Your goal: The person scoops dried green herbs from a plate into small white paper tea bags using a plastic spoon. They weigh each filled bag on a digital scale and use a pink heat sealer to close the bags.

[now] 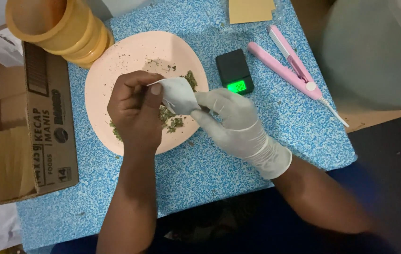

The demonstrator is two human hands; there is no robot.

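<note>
My bare left hand [135, 109] pinches the upper edge of a small white paper pouch [177, 94] over a pink plate [115, 61]. My right hand [231, 123], in a white glove, grips the pouch's lower right corner. Dried green herb bits [174, 123] lie scattered on the plate under and around the pouch. Part of the herb is hidden by my left hand.
A small black pocket scale [234, 73] with a lit green display sits right of the plate. A pink flat-iron sealer [289, 66] lies further right. Stacked orange cups [59, 28] stand at the top left, an open cardboard box [31, 127] at the left. A blue speckled mat [219, 164] covers the table.
</note>
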